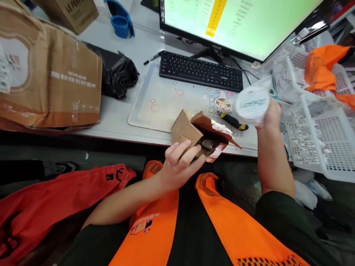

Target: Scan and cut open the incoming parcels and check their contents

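My left hand (180,164) grips a small open cardboard box (191,133) at the desk's front edge, its flaps up and white paper and a dark item showing inside. My right hand (270,116) is raised to the right of the box and holds a round white packet wrapped in clear plastic (252,103). The packet is blurred. A black and yellow utility knife (234,122) lies on the desk mat just behind the box.
A black keyboard (201,70) and a monitor (238,22) stand behind a patterned desk mat (163,99). A large cardboard box (47,77) and a black bag (119,75) sit at left. White plastic baskets (318,136) and orange cloth (321,68) are at right. I wear an orange vest (222,221).
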`<state>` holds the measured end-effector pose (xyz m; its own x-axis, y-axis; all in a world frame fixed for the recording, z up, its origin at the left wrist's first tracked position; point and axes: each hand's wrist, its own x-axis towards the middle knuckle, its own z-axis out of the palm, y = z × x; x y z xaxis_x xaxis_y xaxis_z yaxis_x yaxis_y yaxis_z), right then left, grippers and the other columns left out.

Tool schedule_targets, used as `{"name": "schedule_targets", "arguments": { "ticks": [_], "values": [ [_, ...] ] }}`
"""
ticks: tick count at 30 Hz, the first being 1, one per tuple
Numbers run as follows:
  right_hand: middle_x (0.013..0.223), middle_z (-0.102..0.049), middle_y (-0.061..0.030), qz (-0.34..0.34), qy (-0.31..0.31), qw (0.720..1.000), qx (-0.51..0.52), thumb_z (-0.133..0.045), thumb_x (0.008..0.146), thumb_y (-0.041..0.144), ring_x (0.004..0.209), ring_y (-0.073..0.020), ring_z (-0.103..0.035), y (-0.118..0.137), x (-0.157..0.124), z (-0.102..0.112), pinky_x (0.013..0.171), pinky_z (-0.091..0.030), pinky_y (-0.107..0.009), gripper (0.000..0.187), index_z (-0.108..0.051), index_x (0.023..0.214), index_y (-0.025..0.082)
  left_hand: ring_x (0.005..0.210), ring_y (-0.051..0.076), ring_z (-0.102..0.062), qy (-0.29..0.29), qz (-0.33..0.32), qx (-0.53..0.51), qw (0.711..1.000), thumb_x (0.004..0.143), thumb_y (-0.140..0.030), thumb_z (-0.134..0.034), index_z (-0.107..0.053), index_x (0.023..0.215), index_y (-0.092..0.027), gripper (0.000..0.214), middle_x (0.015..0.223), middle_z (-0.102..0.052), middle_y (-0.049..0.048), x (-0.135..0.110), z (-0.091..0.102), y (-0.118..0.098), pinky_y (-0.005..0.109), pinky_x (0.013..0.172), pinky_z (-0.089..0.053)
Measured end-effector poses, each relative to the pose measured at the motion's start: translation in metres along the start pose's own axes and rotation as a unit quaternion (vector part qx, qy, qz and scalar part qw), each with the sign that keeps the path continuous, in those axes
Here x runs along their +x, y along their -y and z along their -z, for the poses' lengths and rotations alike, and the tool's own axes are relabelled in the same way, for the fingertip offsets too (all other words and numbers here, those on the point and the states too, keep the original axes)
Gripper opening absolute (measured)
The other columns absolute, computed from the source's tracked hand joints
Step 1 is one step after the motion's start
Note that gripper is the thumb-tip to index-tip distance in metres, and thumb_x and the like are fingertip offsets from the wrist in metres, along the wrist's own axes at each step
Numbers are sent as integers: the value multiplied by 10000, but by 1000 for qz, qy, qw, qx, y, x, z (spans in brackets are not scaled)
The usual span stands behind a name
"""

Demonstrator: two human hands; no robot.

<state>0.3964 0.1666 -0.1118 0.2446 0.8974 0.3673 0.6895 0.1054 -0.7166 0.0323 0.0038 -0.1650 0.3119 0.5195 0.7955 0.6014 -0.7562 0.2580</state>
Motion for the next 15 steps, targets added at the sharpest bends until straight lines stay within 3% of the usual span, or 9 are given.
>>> {"name": "schedule_targets", "arguments": {
  "ticks": [3,5,6,8,10,12,13,15],
  "values": [
    [540,-411,17,-73,-1,997,7,-560,941,665,573,-141,-491,-12,-14,-36,580,-430,-342,545,-353,610,285,1385,320,-486,1,96,-82,992,854,-339,-887,-736,1049,-330,247,1295,-596,75,9,-1,11,482,1181,-421],
    [692,-598,-19,-63,28,998,1,-649,867,728,719,-188,-615,-5,-33,-41,719,-536,-363,521,-545,737,234,1400,355,-490,-21,227,-171,958,778,-478,-936,-732,975,-269,353,1372,-550,103,18,-8,21,515,1197,-422],
    [876,-697,-64,-40,39,998,7,-621,872,775,891,-240,-686,4,-46,-38,855,-573,-410,558,-631,885,217,1389,361,-506,-37,296,-235,925,733,-553,-950,-722,964,-244,448,1402,-533,117,23,-14,26,513,1186,-440],
    [1354,-675,-133,31,66,996,43,-436,918,883,1299,-327,-645,24,-74,-26,1104,-523,-513,768,-615,1316,251,1323,336,-571,-74,417,-397,814,674,-672,-945,-703,1014,-222,613,1393,-563,128,33,-31,32,470,1139,-488],
    [1651,-461,-127,99,126,985,71,-298,894,963,1514,-358,-492,46,-100,-14,1190,-471,-568,975,-311,1641,337,1227,301,-636,-90,497,-557,659,657,-710,-937,-685,1079,-226,690,1286,-656,107,44,-50,35,432,1082,-526],
    [1750,-316,-111,130,184,974,34,-413,839,990,1579,-388,-397,64,-110,-12,1219,-442,-607,1122,-101,1719,368,1158,299,-678,-68,546,-657,516,707,-693,-917,-681,1136,-232,672,1205,-720,93,55,-69,36,440,1023,-560],
    [1758,-300,-114,136,193,972,0,-520,826,957,1589,-401,-372,72,-107,-15,1239,-414,-623,1154,-110,1726,362,1132,305,-693,-50,564,-681,464,759,-689,-882,-684,1159,-231,640,1200,-736,98,59,-77,36,451,992,-575],
    [1726,-359,-126,141,183,972,-53,-675,839,828,1576,-412,-379,86,-89,-27,1273,-359,-639,1075,-270,1703,331,1084,307,-715,-28,599,-694,398,885,-702,-749,-695,1187,-220,571,1234,-742,120,67,-90,36,463,941,-590]
  ]
}}
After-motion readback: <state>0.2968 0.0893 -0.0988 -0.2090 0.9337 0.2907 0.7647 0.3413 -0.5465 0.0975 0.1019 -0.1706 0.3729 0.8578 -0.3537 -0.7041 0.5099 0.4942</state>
